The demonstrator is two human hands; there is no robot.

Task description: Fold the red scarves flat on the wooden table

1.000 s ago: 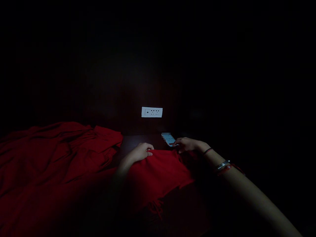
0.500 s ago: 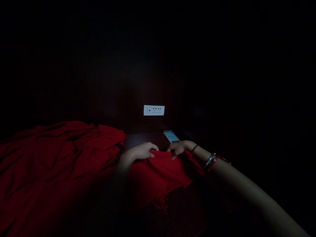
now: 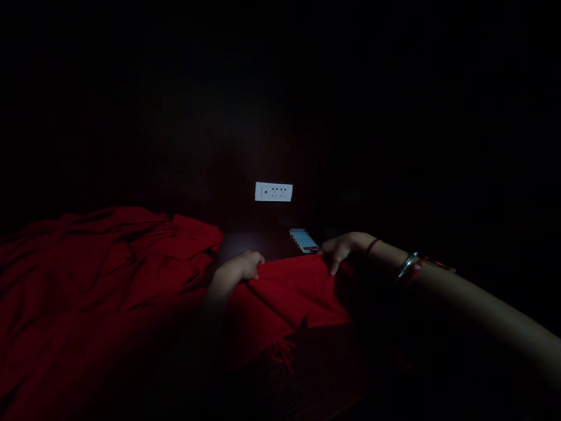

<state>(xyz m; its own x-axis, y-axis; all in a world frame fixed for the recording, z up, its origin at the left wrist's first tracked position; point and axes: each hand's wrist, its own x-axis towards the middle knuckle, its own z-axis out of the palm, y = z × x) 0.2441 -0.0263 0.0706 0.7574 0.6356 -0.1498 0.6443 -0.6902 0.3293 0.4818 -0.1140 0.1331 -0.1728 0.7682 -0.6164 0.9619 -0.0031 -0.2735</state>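
Both hands grip the upper edge of a red fringed scarf (image 3: 289, 292), which hangs down towards me between them. My left hand (image 3: 242, 266) pinches the edge at its left, with the fingertips partly hidden behind the cloth. My right hand (image 3: 344, 248) is closed on the edge's right end, thumb on the near side; bracelets circle that wrist. A tasselled corner of the scarf lies low in the middle. More red cloth (image 3: 109, 257) spreads in loose folds to the left. Darkness hides where the two stretches of cloth join.
Just behind the right hand lies a phone (image 3: 304, 240) with a lit screen, on a dark wooden surface (image 3: 245, 242). A white socket plate (image 3: 273, 192) is fixed to the dark wall beyond. The right side is too dark to make out.
My hands came closer together along the scarf's edge, then moved apart, the right one outwards to the right. The edge is now stretched wider between them.
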